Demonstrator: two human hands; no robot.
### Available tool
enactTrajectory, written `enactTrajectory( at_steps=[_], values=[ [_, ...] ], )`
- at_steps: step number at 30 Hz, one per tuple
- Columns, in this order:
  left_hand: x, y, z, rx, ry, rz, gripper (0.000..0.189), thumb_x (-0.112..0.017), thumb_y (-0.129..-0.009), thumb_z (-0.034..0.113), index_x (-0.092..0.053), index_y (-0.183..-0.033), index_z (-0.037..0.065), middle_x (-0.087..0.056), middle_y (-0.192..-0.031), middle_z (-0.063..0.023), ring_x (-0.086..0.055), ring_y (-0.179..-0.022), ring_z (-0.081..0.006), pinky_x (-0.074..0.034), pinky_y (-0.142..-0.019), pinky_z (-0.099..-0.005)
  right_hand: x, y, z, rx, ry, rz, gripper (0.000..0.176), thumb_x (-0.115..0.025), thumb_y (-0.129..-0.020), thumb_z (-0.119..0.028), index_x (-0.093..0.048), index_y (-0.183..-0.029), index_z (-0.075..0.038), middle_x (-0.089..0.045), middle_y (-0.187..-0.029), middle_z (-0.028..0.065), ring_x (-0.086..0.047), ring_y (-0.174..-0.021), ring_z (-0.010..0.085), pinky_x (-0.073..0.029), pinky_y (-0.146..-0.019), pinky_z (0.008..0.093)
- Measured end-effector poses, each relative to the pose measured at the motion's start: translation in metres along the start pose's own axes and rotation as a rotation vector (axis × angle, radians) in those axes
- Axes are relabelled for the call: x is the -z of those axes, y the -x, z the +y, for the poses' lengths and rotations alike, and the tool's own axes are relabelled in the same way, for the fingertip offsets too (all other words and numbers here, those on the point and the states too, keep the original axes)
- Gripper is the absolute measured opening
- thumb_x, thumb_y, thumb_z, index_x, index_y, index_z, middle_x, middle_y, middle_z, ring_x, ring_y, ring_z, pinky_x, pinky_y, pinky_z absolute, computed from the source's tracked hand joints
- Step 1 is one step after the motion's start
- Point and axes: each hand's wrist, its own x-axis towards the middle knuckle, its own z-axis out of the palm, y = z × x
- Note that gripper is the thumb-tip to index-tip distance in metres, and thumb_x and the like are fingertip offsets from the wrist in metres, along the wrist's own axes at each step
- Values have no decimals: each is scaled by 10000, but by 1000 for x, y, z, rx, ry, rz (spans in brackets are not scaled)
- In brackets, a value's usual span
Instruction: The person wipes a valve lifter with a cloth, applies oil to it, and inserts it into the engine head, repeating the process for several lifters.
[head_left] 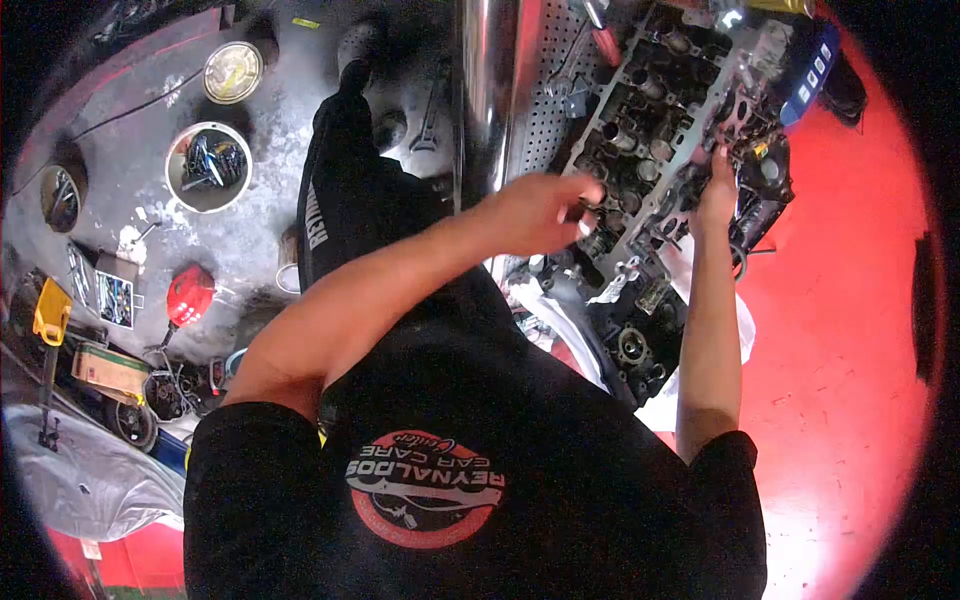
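My left hand (550, 215) is slightly blurred above the lower left part of a cylinder head (640, 150). Its curled fingers and thumb are apart, with a dark gap between them; nothing held can be made out. The metal head lies tilted, its valve-side cavities and round parts showing. At its right side, my right hand (716, 190) rests against the engine parts, one digit stretched out along them and the others partly hidden. Below the head sits a dark engine part with a round opening (632, 346), beside white cloth (560, 325).
A shiny metal column (485, 100) stands left of the engine beside a perforated panel (555, 125). On the grey floor are a bucket of tools (208, 168), a round lid (233, 72), a red tool (190, 295) and a yellow stand (52, 312). Red floor lies right.
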Motion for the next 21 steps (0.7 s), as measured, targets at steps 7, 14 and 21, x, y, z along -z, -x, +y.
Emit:
enactTrajectory(
  at_steps=[7,14,21],
  values=[
    [-46,-8,-22,-16,-32,-60,398,-598,-795,187,-669,-1183,135,-681,-883,-197,-655,-827,-385,-511,-782,-478,1,3,-1,-54,-102,-26,593,-528,-962,-468,-534,-1343,-14,-554,-1317,86,-505,-1163,199,-353,-1029,325],
    [-33,-32,-11,-52,-142,-15,409,-600,-852,223,-628,-1243,110,-685,-881,-204,-673,-762,-367,-535,-725,-437,-7,12,-5,-8,-18,59,573,-520,-965,-472,-582,-1288,-4,-620,-1227,87,-542,-1103,201,-376,-996,327],
    [-19,-56,8,-67,-176,13,420,-623,-848,222,-621,-1254,117,-676,-880,-216,-676,-763,-363,-536,-712,-421,-1,0,7,97,140,72,533,-518,-966,-463,-613,-1226,-7,-643,-1153,112,-551,-1033,199,-400,-951,328]
  ],
)
